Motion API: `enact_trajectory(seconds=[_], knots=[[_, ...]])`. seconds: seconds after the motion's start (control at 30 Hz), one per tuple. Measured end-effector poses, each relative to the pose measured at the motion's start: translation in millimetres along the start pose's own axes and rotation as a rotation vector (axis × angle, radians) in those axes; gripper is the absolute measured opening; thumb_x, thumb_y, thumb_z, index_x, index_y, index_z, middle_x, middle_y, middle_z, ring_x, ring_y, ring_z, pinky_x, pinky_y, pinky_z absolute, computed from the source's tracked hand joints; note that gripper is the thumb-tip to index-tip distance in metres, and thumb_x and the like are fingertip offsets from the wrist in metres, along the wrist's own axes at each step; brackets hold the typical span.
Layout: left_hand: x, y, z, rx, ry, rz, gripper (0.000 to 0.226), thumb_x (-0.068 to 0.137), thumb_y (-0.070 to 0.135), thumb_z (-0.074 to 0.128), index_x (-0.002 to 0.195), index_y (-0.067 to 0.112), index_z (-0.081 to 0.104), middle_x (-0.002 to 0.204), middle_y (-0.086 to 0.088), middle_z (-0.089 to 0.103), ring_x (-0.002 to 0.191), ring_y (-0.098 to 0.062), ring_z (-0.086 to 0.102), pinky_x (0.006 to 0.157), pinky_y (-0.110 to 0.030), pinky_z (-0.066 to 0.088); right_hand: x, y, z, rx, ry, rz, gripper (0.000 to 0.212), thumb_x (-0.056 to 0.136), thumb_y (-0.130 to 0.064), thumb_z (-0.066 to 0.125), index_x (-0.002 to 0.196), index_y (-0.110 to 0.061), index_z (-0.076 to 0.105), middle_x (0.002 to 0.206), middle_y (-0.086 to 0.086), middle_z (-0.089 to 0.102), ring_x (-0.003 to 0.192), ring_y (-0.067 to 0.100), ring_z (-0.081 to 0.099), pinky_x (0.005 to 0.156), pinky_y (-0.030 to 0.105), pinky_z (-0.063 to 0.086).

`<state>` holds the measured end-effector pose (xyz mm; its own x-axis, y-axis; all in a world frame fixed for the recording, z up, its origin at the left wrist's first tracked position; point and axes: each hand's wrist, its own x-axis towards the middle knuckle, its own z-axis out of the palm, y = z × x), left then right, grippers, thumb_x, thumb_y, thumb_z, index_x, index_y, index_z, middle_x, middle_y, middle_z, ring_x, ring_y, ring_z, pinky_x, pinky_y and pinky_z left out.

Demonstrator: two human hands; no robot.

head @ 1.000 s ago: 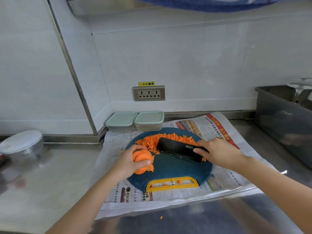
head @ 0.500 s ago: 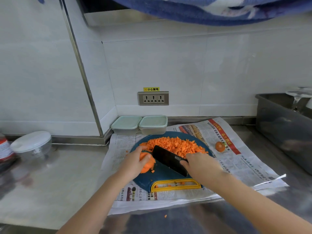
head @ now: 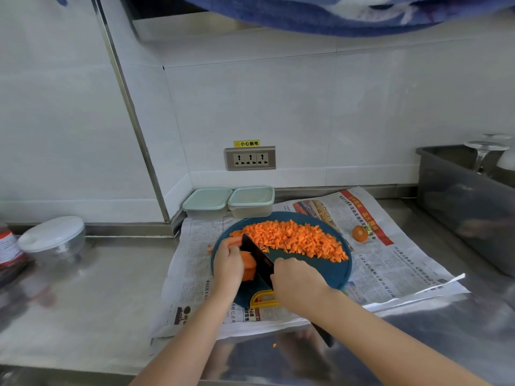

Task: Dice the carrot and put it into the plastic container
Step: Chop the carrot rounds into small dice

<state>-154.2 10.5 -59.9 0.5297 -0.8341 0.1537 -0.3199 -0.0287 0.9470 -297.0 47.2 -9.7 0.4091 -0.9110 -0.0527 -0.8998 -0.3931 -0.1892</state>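
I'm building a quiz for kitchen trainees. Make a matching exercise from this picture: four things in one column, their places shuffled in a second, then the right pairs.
Things
1. diced carrot
2. carrot piece
3. carrot end
4. plastic containers

Places
A. on the newspaper, right of the blue board
B. behind the board, lids on
C. heaped on the far part of the board
D. in the left hand, next to the knife that the right hand grips

Pairs: 1-C, 2-D, 3-A, 4-B

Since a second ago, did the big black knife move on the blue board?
Yes. Against the round blue cutting board, the black wide-bladed knife has swung leftward, up beside the orange carrot chunk the left hand holds.
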Motion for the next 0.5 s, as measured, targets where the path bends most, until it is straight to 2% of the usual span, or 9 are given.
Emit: enact_trajectory(seconds=[0.17,0.33,0.37,0.5], knots=[[-5,-11,-8,0.202,0.029,0.255,0.027,0.101,0.016,0.039,0.11,0.015,0.065,0.108,0.006,0.061,0.1,-0.006,0.052,0.085,-0.017,0.036,-2,-5,5,0.02,-0.011,0.055,0.023,0.098,-0.015,0.045,0.118,-0.004,0.049,0.117,0.012,0.06,0.105,0.029,0.061,0.068,0.03,0.039],[-4,-6,-15,0.269,-0.047,0.295,0.033,0.103,0.026,0.035,0.106,0.017,0.067,0.097,0.011,0.061,0.092,-0.006,0.054,0.07,-0.007,0.036,0,-8,5,0.033,-0.004,0.076,0.025,0.099,-0.015,0.044,0.122,-0.005,0.048,0.118,0.011,0.06,0.106,0.027,0.061,0.072,0.031,0.043],[-5,-5,-15,0.267,-0.057,0.293,0.034,0.103,0.028,0.034,0.109,0.017,0.065,0.1,0.011,0.059,0.094,-0.006,0.053,0.071,-0.009,0.035,0,-9,5,0.032,0.0,0.075,0.025,0.099,-0.015,0.044,0.122,-0.005,0.048,0.119,0.011,0.059,0.107,0.027,0.061,0.072,0.03,0.043],[-9,-4,-20,0.265,-0.213,0.307,0.039,0.102,0.035,0.031,0.132,0.019,0.049,0.124,0.009,0.045,0.11,0.0,0.039,0.091,-0.017,0.028,-2,-10,4,0.023,0.014,0.068,0.024,0.099,-0.016,0.044,0.12,-0.005,0.048,0.118,0.011,0.059,0.106,0.028,0.061,0.069,0.03,0.041]])
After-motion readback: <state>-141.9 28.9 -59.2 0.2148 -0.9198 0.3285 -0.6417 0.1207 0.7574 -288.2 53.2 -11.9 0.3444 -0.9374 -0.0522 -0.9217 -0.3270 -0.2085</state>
